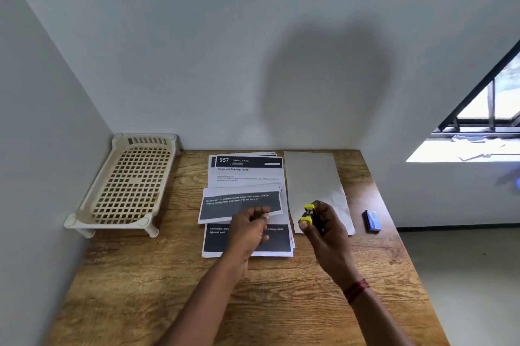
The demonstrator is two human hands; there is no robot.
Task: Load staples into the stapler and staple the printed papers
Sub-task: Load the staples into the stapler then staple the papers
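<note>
Two bare forearms reach in from six o'clock over the wooden bench [174, 289], the right one wearing a red thread band [356, 290] at the wrist. At centre, the left hand [249, 229] has its fingers pinching the lower edge of a lifted printed sheet [239, 202] above the stack of printed papers [247, 171], which lies flat on the bench. Just toward three o'clock of it, the right hand [327, 226] has its fingers closed around a small yellow and black stapler [309, 214], held above a blank white sheet [312, 177] beside the stack. Farther toward three o'clock, well apart from the hand, a small blue staple box [372, 221] rests near the bench edge. At ten o'clock, a cream plastic rack [126, 185] with a grid top stands in the corner against the wall.
</note>
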